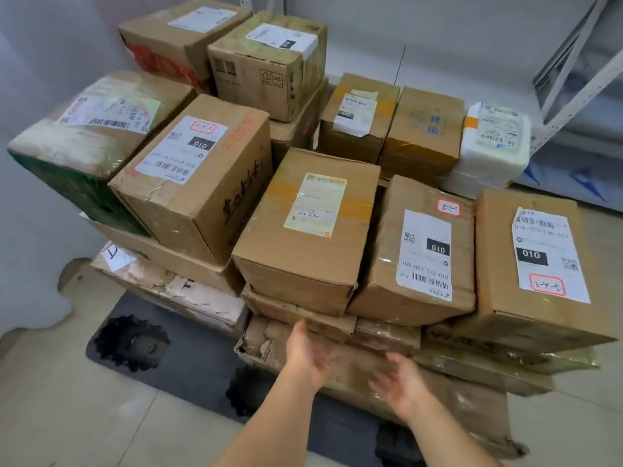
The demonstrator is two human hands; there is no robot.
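Just beyond left hand, flat taped carton seemingly touched by fingertips, pinned under yellow-taped parcel. Both hands held spread, palms up, nothing gripped; right hand kept short of it. Upper parcel best lifted first, carton then supported underneath.

Parcel storeroom or courier depot.
Taped cardboard parcels bearing barcoded shipping labels are stacked in layers on a tiled floor beside grey metal shelving.
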